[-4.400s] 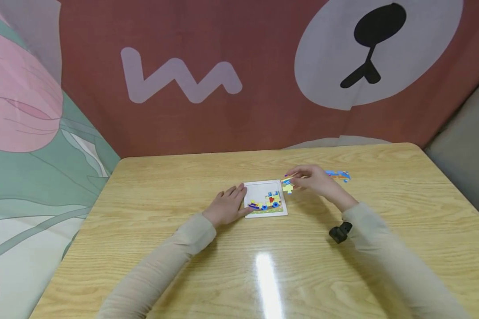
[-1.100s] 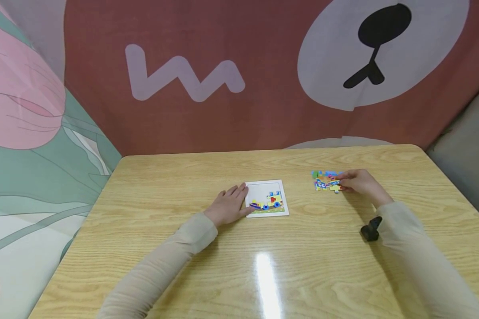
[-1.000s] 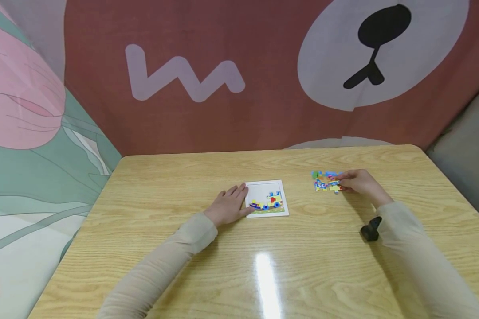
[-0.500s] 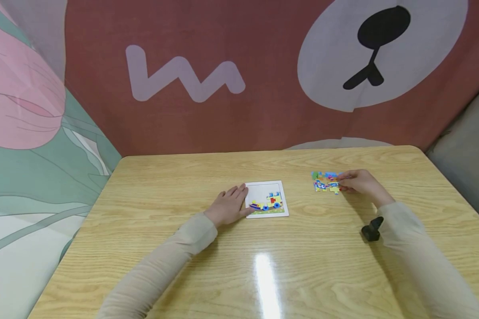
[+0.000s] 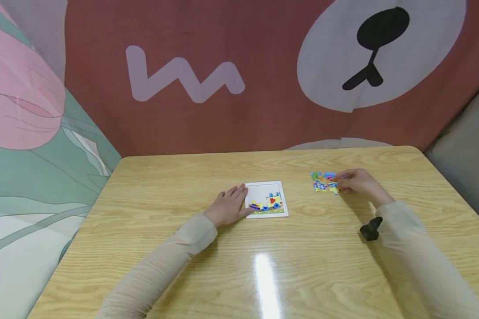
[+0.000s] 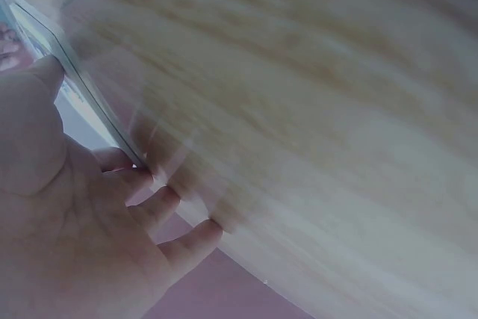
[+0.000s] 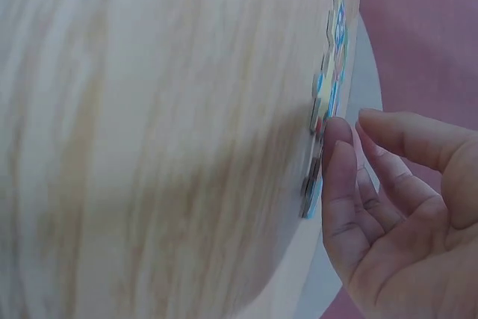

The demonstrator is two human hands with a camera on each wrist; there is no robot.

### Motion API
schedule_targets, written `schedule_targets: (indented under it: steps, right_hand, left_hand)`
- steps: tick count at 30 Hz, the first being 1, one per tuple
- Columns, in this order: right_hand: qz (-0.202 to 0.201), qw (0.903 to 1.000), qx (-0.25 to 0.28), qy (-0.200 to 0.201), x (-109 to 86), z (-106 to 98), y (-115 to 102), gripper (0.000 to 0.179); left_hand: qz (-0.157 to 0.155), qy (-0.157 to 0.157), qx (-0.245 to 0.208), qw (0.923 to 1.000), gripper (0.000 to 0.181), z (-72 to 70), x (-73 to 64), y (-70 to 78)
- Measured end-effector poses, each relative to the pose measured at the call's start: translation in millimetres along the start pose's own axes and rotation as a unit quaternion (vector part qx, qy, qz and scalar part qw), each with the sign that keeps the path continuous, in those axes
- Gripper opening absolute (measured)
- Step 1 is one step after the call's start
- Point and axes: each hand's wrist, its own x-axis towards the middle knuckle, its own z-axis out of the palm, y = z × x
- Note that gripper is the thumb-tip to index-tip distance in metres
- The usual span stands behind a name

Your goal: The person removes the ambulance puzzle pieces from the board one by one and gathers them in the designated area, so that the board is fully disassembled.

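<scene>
My left hand [image 5: 226,205] rests at the left side of a square white puzzle tray [image 5: 258,194], fingers straight and thumb over its lower left corner. Joined jigsaw pieces [image 5: 273,201] with a yellow vehicle picture fill the tray's bottom and lower right; the upper left is bare white. To the right of the tray lies a patch of colourful loose jigsaw pieces [image 5: 322,182] on the table. My right hand [image 5: 361,182] is at the right end of that patch and hides part of it. In the right wrist view its loosely bent fingertips [image 7: 340,128] reach the pieces, thumb apart from them.
The wooden table [image 5: 163,186] ends at the back against a red-brown cloth [image 5: 207,119] with a cartoon face. A black wrist device [image 5: 370,229] sits under the right sleeve. Light reflects off the tabletop [image 5: 267,283] near the front.
My right hand has moved from the tray's right edge out to the right, and the pieces that were beside the tray now lie with the others. The left hand has stayed put.
</scene>
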Motion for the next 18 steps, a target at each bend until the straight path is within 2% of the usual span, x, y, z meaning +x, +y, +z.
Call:
schedule_targets:
  steps: [9,18]
  right_hand:
    - [-0.035,0.9990,-0.024,-0.013,-0.9,20.4,-23.7,0.042]
    - [-0.092,0.9934,-0.064,-0.023,-2.8,57.4,-56.5,0.035]
  left_hand:
    - [0.003,0.002,-0.009,1.0000,0.077,-0.4,-1.3,0.0]
    - [0.000,0.000,0.001,1.0000,0.076,1.2,1.3,-0.6]
